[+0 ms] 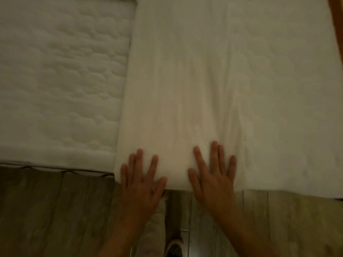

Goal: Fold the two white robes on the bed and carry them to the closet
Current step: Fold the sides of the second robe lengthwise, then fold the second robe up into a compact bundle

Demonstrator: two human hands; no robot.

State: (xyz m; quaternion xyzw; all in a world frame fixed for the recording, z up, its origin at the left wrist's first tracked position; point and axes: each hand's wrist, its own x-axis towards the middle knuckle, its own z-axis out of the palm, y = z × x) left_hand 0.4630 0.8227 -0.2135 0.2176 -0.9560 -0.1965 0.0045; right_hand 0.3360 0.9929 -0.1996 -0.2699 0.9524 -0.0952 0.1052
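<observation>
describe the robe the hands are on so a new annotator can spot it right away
Start at the bed's near edge, above the wooden floor. The white robe is the long smooth strip running away from that edge, with the left hand and right hand flat on its near end. The quilted mattress beside it is bumpy; the robe is not.

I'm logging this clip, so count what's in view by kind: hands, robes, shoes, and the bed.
Hands: 2, the left hand and the right hand, both flat on the cloth with fingers spread
White robes: 1 told apart, the white robe; a second cannot be made out
Beds: 1, the quilted mattress
Shoes: 1, the shoe on the wood floor
Total: 5
</observation>
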